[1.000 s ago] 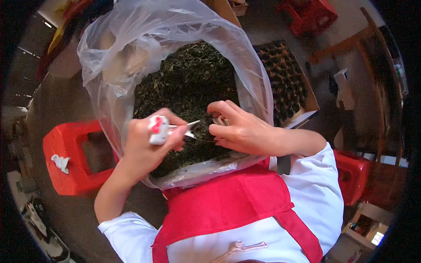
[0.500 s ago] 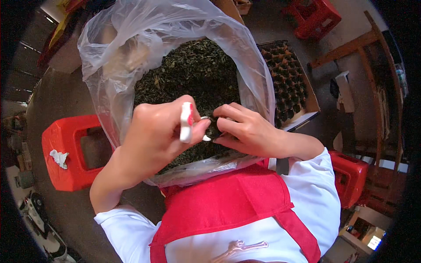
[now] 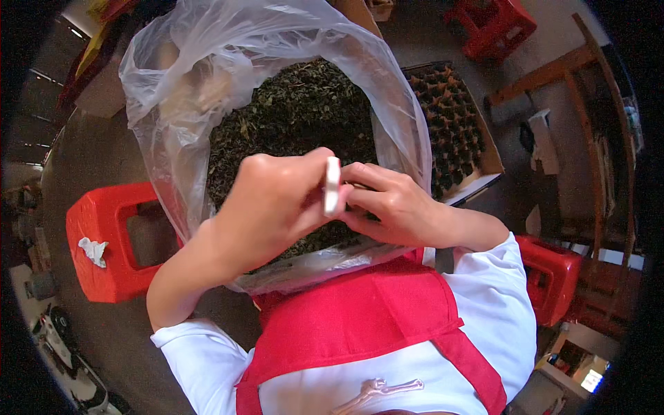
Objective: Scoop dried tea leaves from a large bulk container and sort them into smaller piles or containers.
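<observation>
My left hand (image 3: pixel 277 187) is closed around a small white tool with some red on it (image 3: pixel 333 187); its far end is hidden by the fingers, so its exact kind does not show. The fingers of my right hand (image 3: pixel 387 204) are curled and meet the tool's side. Whatever lies inside that grip is hidden. Both hands are over a large clear plastic bag (image 3: pixel 404 131), whose mouth is spread wide. Dark green dried leaves, like loose tea (image 3: pixel 304 93), fill it.
Right of the bag lies a cardboard box (image 3: pixel 490 162) with rows of small dark lumps in brownish dividers. Red plastic stools stand at left (image 3: pixel 97 221), at right (image 3: pixel 553 277) and far right (image 3: pixel 491 31). Crumpled white tissue (image 3: pixel 93 252) lies on the left stool. A wooden frame (image 3: pixel 546 76) stands at right.
My left hand has moved right with the white tool, closing the gap to my right hand. The tool's two white tips, seen earlier, are now hidden. My right hand has barely moved.
</observation>
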Demonstrator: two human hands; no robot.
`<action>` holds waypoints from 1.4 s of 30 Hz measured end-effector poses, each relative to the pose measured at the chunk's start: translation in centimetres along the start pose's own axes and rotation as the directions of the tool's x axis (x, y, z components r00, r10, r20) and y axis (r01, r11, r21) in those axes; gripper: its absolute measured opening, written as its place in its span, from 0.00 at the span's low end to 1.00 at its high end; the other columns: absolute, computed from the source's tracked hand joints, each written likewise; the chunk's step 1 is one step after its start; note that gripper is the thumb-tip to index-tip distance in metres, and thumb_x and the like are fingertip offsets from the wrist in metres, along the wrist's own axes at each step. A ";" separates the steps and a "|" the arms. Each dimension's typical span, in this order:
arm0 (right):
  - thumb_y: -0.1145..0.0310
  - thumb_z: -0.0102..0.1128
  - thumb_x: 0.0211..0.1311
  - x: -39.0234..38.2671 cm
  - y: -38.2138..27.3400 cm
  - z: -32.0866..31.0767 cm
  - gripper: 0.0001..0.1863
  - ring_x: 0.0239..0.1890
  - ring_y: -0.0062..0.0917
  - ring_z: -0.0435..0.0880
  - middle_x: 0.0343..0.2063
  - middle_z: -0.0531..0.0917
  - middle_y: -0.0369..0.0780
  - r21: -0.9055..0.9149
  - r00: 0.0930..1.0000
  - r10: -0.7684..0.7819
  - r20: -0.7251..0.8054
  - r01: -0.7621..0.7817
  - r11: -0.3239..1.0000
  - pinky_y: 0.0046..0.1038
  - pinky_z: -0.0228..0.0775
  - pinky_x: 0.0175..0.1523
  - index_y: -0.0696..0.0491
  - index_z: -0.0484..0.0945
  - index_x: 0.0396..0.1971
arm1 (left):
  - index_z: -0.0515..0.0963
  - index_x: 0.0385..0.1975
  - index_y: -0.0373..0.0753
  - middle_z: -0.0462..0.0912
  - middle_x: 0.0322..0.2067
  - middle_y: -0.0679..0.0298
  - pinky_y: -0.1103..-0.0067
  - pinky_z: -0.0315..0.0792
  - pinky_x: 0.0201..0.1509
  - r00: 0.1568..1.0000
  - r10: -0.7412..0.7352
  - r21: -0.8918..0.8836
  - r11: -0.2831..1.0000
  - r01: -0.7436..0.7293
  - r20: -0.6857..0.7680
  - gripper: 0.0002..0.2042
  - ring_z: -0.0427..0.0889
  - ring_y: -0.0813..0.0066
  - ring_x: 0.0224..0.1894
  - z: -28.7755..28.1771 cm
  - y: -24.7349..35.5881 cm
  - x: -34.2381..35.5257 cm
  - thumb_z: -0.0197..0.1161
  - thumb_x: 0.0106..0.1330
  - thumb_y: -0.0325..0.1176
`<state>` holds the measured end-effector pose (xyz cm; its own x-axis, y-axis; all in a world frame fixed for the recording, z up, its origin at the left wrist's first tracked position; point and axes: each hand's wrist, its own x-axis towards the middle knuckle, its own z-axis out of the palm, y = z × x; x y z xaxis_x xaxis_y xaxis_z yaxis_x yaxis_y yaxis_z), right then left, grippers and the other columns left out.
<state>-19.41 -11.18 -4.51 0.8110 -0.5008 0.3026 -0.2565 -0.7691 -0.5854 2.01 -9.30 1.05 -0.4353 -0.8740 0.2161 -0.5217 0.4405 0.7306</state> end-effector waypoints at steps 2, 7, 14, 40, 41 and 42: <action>0.73 0.68 0.47 0.0 0.0 0.1 0.15 0.41 0.42 0.79 0.44 0.75 0.47 0.005 1.000 -0.005 -0.007 0.005 1.000 0.36 0.74 0.43 0.58 0.74 0.34 | 0.75 0.23 0.36 0.79 0.19 0.57 0.75 0.71 0.23 0.998 0.041 0.003 0.999 -0.041 0.048 0.08 0.79 0.64 0.19 0.9 -0.5 0.0 0.67 0.58 0.29; 0.72 0.67 0.50 -0.6 0.1 -0.3 0.18 0.41 0.42 0.79 0.46 0.73 0.46 -0.038 0.992 0.085 0.092 -0.081 0.996 0.36 0.74 0.42 0.56 0.70 0.39 | 0.75 0.23 0.35 0.78 0.17 0.59 0.77 0.69 0.22 0.999 0.011 0.021 1.000 -0.010 -0.044 0.08 0.77 0.73 0.17 -1.3 0.9 -0.4 0.67 0.58 0.29; 0.71 0.67 0.50 -0.5 -0.6 -1.4 0.21 0.41 0.41 0.79 0.40 0.76 0.44 -0.057 0.968 0.206 0.147 -0.199 0.978 0.36 0.74 0.42 0.55 0.67 0.43 | 0.69 0.24 0.36 0.72 0.18 0.55 0.66 0.68 0.25 0.999 -0.021 0.167 0.986 0.015 0.035 0.10 0.76 0.56 0.21 -0.1 -2.2 -2.7 0.63 0.61 0.31; 0.69 0.70 0.49 -0.6 -0.2 -1.5 0.29 0.44 0.39 0.79 0.41 0.78 0.45 0.005 0.970 0.211 0.120 -0.213 0.977 0.35 0.72 0.48 0.55 0.68 0.52 | 0.79 0.29 0.30 0.82 0.22 0.63 0.86 0.75 0.23 0.884 -0.465 -0.394 0.821 0.413 -0.044 0.06 0.81 0.82 0.21 -2.5 0.4 -4.7 0.69 0.58 0.25; 0.69 0.70 0.49 -0.7 -0.2 -1.4 0.29 0.44 0.39 0.79 0.41 0.78 0.45 0.003 0.970 0.214 0.116 -0.216 0.976 0.35 0.72 0.48 0.55 0.68 0.52 | 0.80 0.29 0.31 0.83 0.22 0.64 0.86 0.73 0.23 0.913 -0.404 -0.355 0.863 0.359 -0.060 0.06 0.81 0.83 0.21 -2.4 0.4 -4.7 0.70 0.58 0.25; 0.69 0.69 0.50 -0.7 -0.2 -1.4 0.28 0.45 0.39 0.79 0.41 0.78 0.45 -0.009 0.972 0.207 0.111 -0.207 0.978 0.35 0.72 0.49 0.55 0.68 0.51 | 0.80 0.29 0.32 0.82 0.22 0.65 0.85 0.71 0.23 0.896 -0.439 -0.382 0.839 0.387 -0.057 0.07 0.80 0.84 0.22 -2.5 0.9 -4.7 0.71 0.56 0.26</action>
<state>-20.63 -11.23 -3.54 0.7937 -0.6017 0.0891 -0.4238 -0.6521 -0.6285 5.35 -5.32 2.34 -0.1191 -0.9888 -0.0904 -0.3257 -0.0471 0.9443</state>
